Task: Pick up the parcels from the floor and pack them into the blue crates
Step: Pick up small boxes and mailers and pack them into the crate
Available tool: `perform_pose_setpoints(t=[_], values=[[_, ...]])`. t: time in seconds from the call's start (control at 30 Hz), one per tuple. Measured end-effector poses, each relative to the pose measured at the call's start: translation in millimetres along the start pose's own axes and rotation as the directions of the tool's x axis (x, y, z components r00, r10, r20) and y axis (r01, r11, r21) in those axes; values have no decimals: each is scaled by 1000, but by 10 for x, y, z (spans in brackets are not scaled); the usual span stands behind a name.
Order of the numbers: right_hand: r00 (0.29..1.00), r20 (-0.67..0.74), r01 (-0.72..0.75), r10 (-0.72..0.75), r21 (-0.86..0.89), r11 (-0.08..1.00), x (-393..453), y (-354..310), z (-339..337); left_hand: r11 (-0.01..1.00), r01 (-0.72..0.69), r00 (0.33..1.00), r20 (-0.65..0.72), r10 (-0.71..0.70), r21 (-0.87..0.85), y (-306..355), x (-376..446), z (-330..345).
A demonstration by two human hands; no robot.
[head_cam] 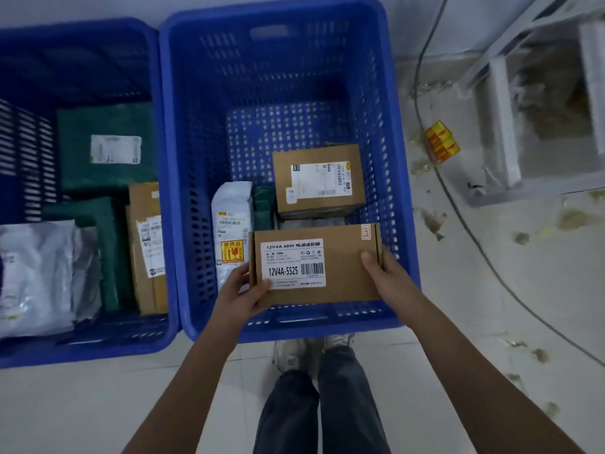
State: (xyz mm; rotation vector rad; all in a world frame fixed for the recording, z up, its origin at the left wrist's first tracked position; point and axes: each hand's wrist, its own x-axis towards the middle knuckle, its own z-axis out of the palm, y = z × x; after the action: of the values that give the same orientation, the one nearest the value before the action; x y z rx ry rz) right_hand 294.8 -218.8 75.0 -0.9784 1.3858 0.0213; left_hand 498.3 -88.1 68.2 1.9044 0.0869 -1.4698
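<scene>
Both my hands hold a flat brown cardboard box [343, 273] with a white barcode label over the near end of the right blue crate [203, 152]. My left hand [244, 293] grips its left edge, thumb on the label. My right hand [386, 273] grips its right edge. Inside that crate lie a smaller brown box [319, 181], a white padded bag [230, 224] with an orange fragile sticker, and a dark green bag [263, 204]. The left blue crate [98, 342] holds green bags [104, 142], a brown box [147, 247] and silver-white bags [36, 273].
The two crates stand side by side against a wall on a pale tiled floor. A small yellow-and-red box [442, 140] lies on the floor to the right beside a black cable [458, 208]. A metal shelf frame [510, 126] stands at the far right. My shoes [294, 352] touch the crate's front.
</scene>
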Motion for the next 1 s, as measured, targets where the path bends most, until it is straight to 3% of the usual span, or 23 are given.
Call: perform_pose_setpoints(t=[0.23, 0.4, 0.5, 0.67, 0.87, 1.0], values=[[1000, -25, -11, 8, -122, 993, 363, -397, -109, 996, -81, 992, -102, 77, -27, 255, 213, 204], [966, -149, 175, -213, -234, 956, 861, -823, -161, 979, -205, 969, -143, 204, 6, 765, 722, 491], [940, -211, 200, -269, -300, 933, 1204, -905, -110, 959, -254, 946, -176, 273, 123, 921, 1075, 585], [960, -198, 95, -199, -438, 894, 1520, -863, -89, 918, -269, 922, -196, 332, 290, 946, 1356, 615], [989, -131, -7, -64, -485, 874, 1521, -649, -239, 893, -215, 975, 30, 222, 395, 821, 1369, 666], [981, -193, -48, -32, -398, 916, 1254, -545, -149, 955, -203, 969, -100, 228, 215, 823, 1204, 730]])
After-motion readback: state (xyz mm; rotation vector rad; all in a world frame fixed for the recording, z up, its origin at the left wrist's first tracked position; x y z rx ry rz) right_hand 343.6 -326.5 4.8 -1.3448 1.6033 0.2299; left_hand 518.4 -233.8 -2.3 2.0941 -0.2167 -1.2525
